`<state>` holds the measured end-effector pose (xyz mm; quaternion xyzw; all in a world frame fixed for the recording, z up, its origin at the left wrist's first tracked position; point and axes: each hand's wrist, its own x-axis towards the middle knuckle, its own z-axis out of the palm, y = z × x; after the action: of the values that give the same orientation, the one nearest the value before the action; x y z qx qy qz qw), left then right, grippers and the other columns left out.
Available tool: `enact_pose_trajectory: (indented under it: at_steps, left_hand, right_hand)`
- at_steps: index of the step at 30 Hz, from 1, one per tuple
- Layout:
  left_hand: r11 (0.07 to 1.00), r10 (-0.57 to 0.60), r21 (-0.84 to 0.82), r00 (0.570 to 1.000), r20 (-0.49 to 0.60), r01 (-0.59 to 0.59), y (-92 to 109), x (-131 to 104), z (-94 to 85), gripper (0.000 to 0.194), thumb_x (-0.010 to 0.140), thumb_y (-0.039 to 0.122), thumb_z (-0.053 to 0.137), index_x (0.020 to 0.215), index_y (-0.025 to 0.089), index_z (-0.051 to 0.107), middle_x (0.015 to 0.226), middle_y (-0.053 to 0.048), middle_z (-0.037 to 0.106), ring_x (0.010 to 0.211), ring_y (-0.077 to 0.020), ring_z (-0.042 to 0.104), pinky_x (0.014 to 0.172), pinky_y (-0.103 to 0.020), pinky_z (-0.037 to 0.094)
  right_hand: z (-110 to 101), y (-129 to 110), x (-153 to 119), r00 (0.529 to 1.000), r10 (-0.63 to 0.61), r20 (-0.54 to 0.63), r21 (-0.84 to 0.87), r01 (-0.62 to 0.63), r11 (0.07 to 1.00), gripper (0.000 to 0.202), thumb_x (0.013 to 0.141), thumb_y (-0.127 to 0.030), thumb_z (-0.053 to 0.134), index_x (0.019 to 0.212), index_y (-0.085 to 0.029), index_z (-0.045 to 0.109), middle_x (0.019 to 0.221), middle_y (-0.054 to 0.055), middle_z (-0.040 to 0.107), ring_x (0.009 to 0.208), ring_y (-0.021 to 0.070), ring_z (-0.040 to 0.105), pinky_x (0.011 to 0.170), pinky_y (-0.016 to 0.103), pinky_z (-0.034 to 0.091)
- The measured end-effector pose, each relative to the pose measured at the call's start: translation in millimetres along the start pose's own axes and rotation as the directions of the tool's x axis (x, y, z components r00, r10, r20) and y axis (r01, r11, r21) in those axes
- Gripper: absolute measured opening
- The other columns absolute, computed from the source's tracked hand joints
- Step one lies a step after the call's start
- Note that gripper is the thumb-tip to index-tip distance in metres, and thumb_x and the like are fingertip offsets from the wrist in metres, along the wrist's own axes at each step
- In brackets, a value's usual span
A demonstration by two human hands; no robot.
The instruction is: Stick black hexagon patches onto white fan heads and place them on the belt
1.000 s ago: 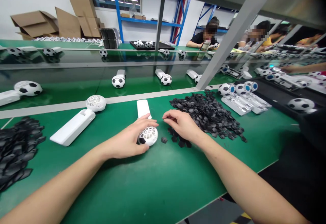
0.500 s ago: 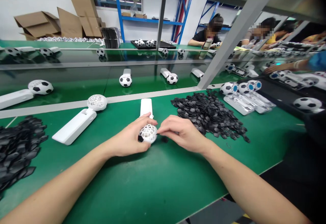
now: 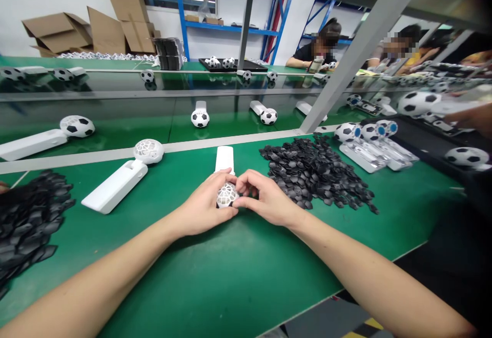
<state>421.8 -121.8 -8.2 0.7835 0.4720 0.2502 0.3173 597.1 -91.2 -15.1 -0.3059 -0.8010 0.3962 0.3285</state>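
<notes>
A white handheld fan (image 3: pixel 227 193) with a football-shaped, open-lattice head lies on the green bench, its handle pointing away from me. My left hand (image 3: pixel 203 202) wraps round the left side of the head, thumb in front and fingers behind. At the head's right side, my right hand (image 3: pixel 267 197) has its thumb and bent fingers pressed against the rim; any small black piece under them is hidden. To the right lies a heap of black plastic pieces (image 3: pixel 311 171). A second white fan (image 3: pixel 115 187) with a bare lattice head rests at the left.
Another heap of black pieces (image 3: pixel 34 220) lies far left. Several fans (image 3: pixel 200 118) sit on the green conveyor (image 3: pixel 154 118) beyond a pale rail. A slanted metal post (image 3: pixel 346 61) rises at right, near fans with blue centres (image 3: pixel 369 146). A co-worker's hand (image 3: pixel 471 120) is far right.
My right hand has closed in on the fan head; the dark piece seen at its fingertips is now out of sight. Fans on the conveyor have shifted right. A co-worker's hand has moved at far right.
</notes>
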Motion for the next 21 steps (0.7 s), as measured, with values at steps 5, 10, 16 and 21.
enact_pose_trajectory:
  at_steps: [5,10,16,21]
  left_hand:
    - [1.000,0.013,-0.026,1.000,0.010,-0.013,-3,-1,-1.5,0.042,0.071,0.021,0.055,0.112,0.023,0.043,0.133,-0.006,0.040,0.130,-0.0235,0.027,0.105,-0.041,0.026]
    - [0.999,-0.006,0.052,1.000,-0.009,0.006,-4,-2,-3.5,0.047,0.067,0.024,0.059,0.112,0.024,0.044,0.126,-0.007,0.038,0.125,-0.0262,0.029,0.103,-0.044,0.028]
    - [0.986,-0.139,0.092,0.990,-0.028,0.142,0,-1,-9.3,0.052,0.062,0.037,0.065,0.109,0.025,0.049,0.106,-0.005,0.039,0.108,-0.0268,0.042,0.092,-0.045,0.039]
    - [0.996,-0.071,0.068,0.991,0.109,0.064,3,-3,-24.5,0.047,0.065,0.021,0.056,0.112,0.026,0.048,0.108,-0.003,0.041,0.100,-0.0221,0.048,0.085,-0.036,0.044]
  right_hand:
    - [-5,2,2,0.993,0.087,0.081,0.021,-0.089,0.996,0.017,0.074,-0.020,0.064,0.073,-0.017,0.048,0.069,-0.004,0.047,0.062,0.0086,0.045,0.057,0.020,0.039]
    - [-25,6,-1,0.948,0.217,0.231,-0.346,-0.128,0.929,0.021,0.066,-0.027,0.072,0.078,-0.018,0.058,0.074,-0.002,0.052,0.065,0.0111,0.048,0.058,0.023,0.039]
    - [-29,5,-6,0.938,0.209,0.276,-0.487,-0.050,0.872,0.007,0.072,-0.017,0.066,0.073,-0.019,0.059,0.073,-0.002,0.056,0.064,0.0113,0.050,0.057,0.022,0.037]
    - [-26,0,-6,0.959,0.094,0.267,-0.268,-0.020,0.963,0.008,0.080,-0.013,0.055,0.082,-0.020,0.057,0.070,-0.004,0.057,0.061,0.0090,0.050,0.059,0.021,0.039]
